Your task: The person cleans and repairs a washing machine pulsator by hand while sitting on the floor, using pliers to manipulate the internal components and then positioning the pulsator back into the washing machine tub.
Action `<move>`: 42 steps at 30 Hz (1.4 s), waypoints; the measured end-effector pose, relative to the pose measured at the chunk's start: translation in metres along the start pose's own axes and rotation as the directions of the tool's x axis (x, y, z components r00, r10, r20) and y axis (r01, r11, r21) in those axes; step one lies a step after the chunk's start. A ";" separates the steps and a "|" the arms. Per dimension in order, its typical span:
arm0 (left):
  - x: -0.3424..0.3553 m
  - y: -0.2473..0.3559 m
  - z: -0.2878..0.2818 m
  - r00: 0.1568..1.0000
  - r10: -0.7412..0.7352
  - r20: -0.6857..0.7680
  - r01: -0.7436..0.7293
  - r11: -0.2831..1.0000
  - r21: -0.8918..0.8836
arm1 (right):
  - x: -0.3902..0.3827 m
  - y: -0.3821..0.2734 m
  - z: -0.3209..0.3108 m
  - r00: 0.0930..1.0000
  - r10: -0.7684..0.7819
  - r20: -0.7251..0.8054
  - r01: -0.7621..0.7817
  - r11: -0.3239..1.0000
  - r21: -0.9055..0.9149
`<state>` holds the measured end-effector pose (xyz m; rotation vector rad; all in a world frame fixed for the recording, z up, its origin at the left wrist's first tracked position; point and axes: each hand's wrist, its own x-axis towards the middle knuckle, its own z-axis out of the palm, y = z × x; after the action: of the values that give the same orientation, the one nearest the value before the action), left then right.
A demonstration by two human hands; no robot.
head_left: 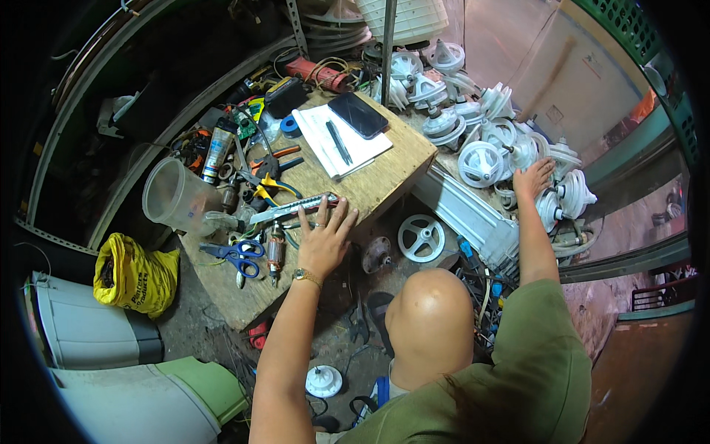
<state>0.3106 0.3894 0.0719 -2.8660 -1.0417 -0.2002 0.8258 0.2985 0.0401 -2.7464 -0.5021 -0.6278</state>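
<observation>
Near the front edge of the wooden worktop (403, 148), my left hand (323, 229) lies with spread fingers, its fingertips at a box cutter (268, 212). Beside it are an armature (275, 253), blue scissors (237, 259) and yellow-handled pliers (264, 180). A dark phone (357, 115) and a pen (339, 142) rest on white paper (310, 140). Over on the right, my right hand (532, 176) reaches onto a heap of white plastic gear housings with wheels (479, 163), fingers apart and draped beside them; whether it touches one firmly, I cannot tell.
A clear plastic tub (166, 191) stands at the worktop's left end, near a yellow sack (133, 274). A white machine frame (473, 218), a loose wheel (420, 237) and tangled cables (492, 311) lie below on the right. My bent knee (433, 318) is under the worktop's edge.
</observation>
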 end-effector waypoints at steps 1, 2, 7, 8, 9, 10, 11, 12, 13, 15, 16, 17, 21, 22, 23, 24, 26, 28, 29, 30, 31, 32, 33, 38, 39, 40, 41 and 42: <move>0.000 0.001 0.000 1.000 0.001 0.004 -0.001 1.000 -0.001 | 0.001 -0.006 -0.002 1.000 0.014 -0.004 -0.014 1.000 -0.013; 0.000 0.001 0.000 1.000 0.001 0.008 -0.001 1.000 -0.001 | 0.002 -0.010 0.001 0.979 -0.190 -0.071 0.194 0.980 0.047; 0.001 0.002 0.000 1.000 -0.005 0.009 0.005 1.000 -0.014 | -0.008 -0.069 0.008 0.707 -0.695 0.130 0.609 0.692 0.387; 0.001 0.002 -0.002 1.000 -0.004 0.015 0.004 1.000 -0.008 | -0.010 -0.076 0.006 0.694 -0.688 0.210 0.627 0.722 0.293; 0.003 0.002 -0.002 1.000 -0.002 0.019 0.002 1.000 -0.004 | -0.009 -0.079 0.005 0.685 -0.670 0.286 0.644 0.740 0.192; 0.001 0.000 -0.002 1.000 -0.004 0.013 0.004 1.000 -0.005 | -0.011 -0.084 -0.001 0.643 -0.685 0.342 0.683 0.716 0.149; 0.001 0.000 -0.002 1.000 -0.005 0.009 0.005 1.000 -0.005 | -0.011 -0.084 -0.010 0.601 -0.693 0.398 0.720 0.686 0.107; 0.000 0.000 -0.002 1.000 -0.004 0.005 0.004 1.000 -0.010 | -0.014 -0.082 -0.017 0.558 -0.693 0.456 0.756 0.651 0.064; 0.001 0.001 -0.001 1.000 -0.002 -0.001 0.002 1.000 -0.012 | -0.014 -0.068 -0.014 0.529 -0.766 0.366 0.790 0.602 0.118; 0.003 0.002 0.001 1.000 0.002 -0.012 -0.002 1.000 -0.021 | -0.016 -0.033 -0.010 0.454 -0.874 0.173 0.851 0.482 0.206; 0.001 0.000 0.000 1.000 -0.005 -0.004 0.005 1.000 -0.010 | -0.024 -0.020 -0.010 0.430 -0.902 0.045 0.873 0.428 0.235; -0.001 0.000 0.001 1.000 -0.012 -0.010 0.011 1.000 -0.007 | -0.031 -0.010 -0.008 0.455 -0.887 0.078 0.848 0.458 0.267; 0.004 0.004 -0.001 1.000 -0.009 0.002 0.009 0.999 -0.032 | -0.030 0.038 -0.001 0.510 -0.856 0.086 0.792 0.506 0.342; 0.003 0.004 -0.001 1.000 -0.015 -0.001 0.015 0.999 -0.032 | -0.031 0.039 -0.004 0.496 -0.863 0.090 0.794 0.494 0.354; 0.002 0.003 -0.001 1.000 -0.014 0.005 0.014 1.000 -0.028 | -0.031 0.040 -0.007 0.482 -0.871 0.094 0.797 0.481 0.366; 0.002 0.002 -0.001 1.000 -0.015 0.009 0.016 1.000 -0.023 | -0.030 0.041 -0.011 0.441 -0.892 0.098 0.823 0.446 0.352; 0.002 0.002 -0.002 1.000 -0.015 0.007 0.015 1.000 -0.020 | -0.031 0.040 -0.019 0.440 -0.891 0.112 0.823 0.450 0.347; 0.003 0.002 0.000 1.000 -0.002 -0.003 0.002 1.000 -0.025 | -0.032 0.043 -0.020 0.461 -0.876 0.138 0.810 0.480 0.338; 0.004 0.003 0.001 1.000 -0.002 -0.009 0.001 0.999 -0.034 | -0.031 0.045 -0.021 0.461 -0.877 0.139 0.815 0.480 0.323; 0.004 0.003 0.001 1.000 -0.003 -0.011 0.003 0.999 -0.040 | -0.032 0.044 -0.023 0.459 -0.877 0.139 0.820 0.479 0.314; 0.004 0.003 0.002 1.000 -0.005 -0.013 0.004 0.999 -0.047 | -0.033 0.042 -0.025 0.457 -0.878 0.140 0.824 0.478 0.304; 0.003 0.003 0.003 1.000 -0.004 -0.007 0.003 0.999 -0.045 | -0.034 0.041 -0.027 0.447 -0.876 0.179 0.839 0.480 0.258; 0.003 0.002 0.002 1.000 -0.003 -0.006 0.003 0.999 -0.038 | -0.033 0.039 -0.029 0.439 -0.873 0.211 0.851 0.480 0.212; 0.002 0.002 0.000 1.000 -0.001 -0.019 0.001 0.999 -0.032 | -0.032 0.034 -0.022 0.438 -0.876 0.203 0.893 0.450 0.014; 0.003 0.003 0.000 1.000 -0.001 -0.017 0.001 1.000 -0.029 | -0.035 0.027 -0.019 0.475 -0.857 0.198 0.874 0.485 0.003; 0.003 0.002 -0.001 1.000 -0.003 -0.016 0.002 1.000 -0.025 | -0.037 0.018 -0.015 0.510 -0.838 0.193 0.855 0.519 -0.007; 0.003 0.002 -0.001 1.000 -0.005 -0.018 0.005 1.000 -0.021 | -0.039 0.006 -0.010 0.550 -0.817 0.173 0.831 0.556 -0.020; 0.002 0.001 -0.002 1.000 -0.010 -0.021 0.010 1.000 -0.014 | -0.040 -0.012 -0.005 0.588 -0.795 0.150 0.806 0.591 -0.028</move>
<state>0.3121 0.3897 0.0743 -2.8650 -1.0554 -0.2391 0.7854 0.2967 0.0283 -2.5191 -1.8577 -0.6603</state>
